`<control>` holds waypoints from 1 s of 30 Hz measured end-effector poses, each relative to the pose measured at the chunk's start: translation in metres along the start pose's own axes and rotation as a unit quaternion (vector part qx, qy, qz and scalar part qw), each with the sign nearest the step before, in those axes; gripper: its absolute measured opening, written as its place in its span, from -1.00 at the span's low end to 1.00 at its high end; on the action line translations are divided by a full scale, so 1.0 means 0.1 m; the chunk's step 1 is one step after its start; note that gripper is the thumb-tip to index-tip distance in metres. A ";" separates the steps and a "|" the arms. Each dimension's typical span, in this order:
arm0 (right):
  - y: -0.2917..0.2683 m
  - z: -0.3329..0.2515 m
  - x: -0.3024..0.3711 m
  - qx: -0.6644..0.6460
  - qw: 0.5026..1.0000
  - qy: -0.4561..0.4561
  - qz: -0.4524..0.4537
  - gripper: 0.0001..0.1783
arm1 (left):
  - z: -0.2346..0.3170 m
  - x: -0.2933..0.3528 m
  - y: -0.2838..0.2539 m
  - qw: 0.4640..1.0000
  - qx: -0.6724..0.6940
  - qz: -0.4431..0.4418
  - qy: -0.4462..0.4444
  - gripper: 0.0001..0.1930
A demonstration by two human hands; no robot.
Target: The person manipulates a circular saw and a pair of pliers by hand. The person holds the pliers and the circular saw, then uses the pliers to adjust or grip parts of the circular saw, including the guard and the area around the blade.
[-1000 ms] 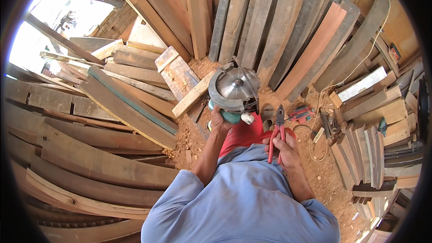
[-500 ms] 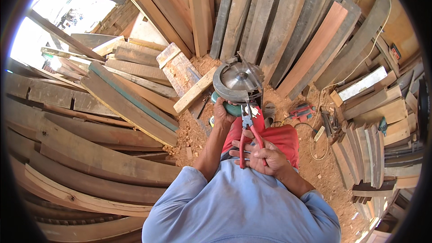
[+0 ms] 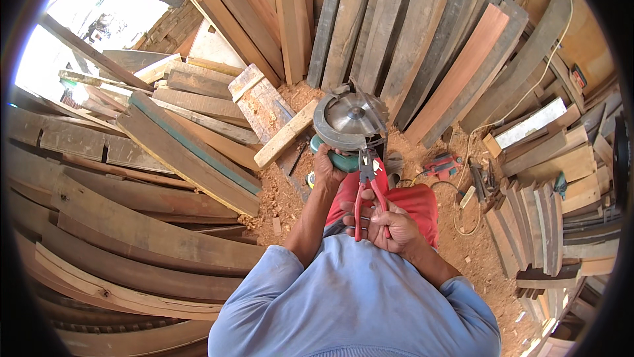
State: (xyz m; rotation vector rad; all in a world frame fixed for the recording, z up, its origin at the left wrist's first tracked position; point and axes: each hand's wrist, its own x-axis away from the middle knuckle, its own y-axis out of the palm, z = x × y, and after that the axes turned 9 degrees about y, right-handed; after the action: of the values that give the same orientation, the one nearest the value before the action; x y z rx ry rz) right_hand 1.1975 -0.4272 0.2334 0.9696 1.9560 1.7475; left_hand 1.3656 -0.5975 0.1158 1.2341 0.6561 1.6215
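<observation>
My left hand point(image 3: 328, 165) is closed around the green body of a circular saw point(image 3: 335, 153), whose round toothed blade point(image 3: 355, 114) faces up inside a grey guard. In my right hand point(image 3: 396, 226) is a pair of pliers point(image 3: 376, 193) with red handles, spread apart across the fingers. The pliers' metal jaws point away from me, at the near edge of the saw beside the blade guard. Whether the jaws grip any part of the saw is too small to tell. My red-clad legs point(image 3: 416, 205) lie under both hands.
A short wooden block point(image 3: 286, 134) leans beside the saw, over a sawdust-covered board point(image 3: 264, 107). Long planks point(image 3: 145, 225) are stacked at left, and more boards point(image 3: 370, 27) stand upright ahead. A red power tool point(image 3: 442, 166) and a pale cord point(image 3: 470, 152) lie on the sawdust at right.
The pliers and my right hand have shifted slightly away from me and to the right. My left hand and the saw have stayed nearly in place.
</observation>
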 end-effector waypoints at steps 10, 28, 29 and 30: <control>0.05 -0.01 0.06 -0.075 0.996 0.016 0.053 -0.83 | -0.04 0.08 0.06 1.000 -0.023 -0.016 -0.001 -0.98; -0.06 -0.02 0.10 -0.042 0.999 -0.017 0.003 -0.72 | -0.10 0.07 0.08 0.999 -0.032 -0.030 0.003 -0.92; -0.08 -0.01 0.09 -0.055 0.998 -0.015 -0.020 -0.72 | -0.10 0.06 0.06 0.999 -0.033 -0.026 0.003 -0.92; -0.09 -0.01 0.09 -0.058 0.998 -0.015 -0.020 -0.72 | -0.10 0.05 0.07 0.999 -0.034 -0.021 0.003 -0.92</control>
State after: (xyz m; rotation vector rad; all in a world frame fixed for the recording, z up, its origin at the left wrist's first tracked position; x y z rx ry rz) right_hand 1.1883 -0.4222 0.2270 0.9057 1.8202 1.7916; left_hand 1.3539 -0.5941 0.1208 1.1601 0.6215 1.5995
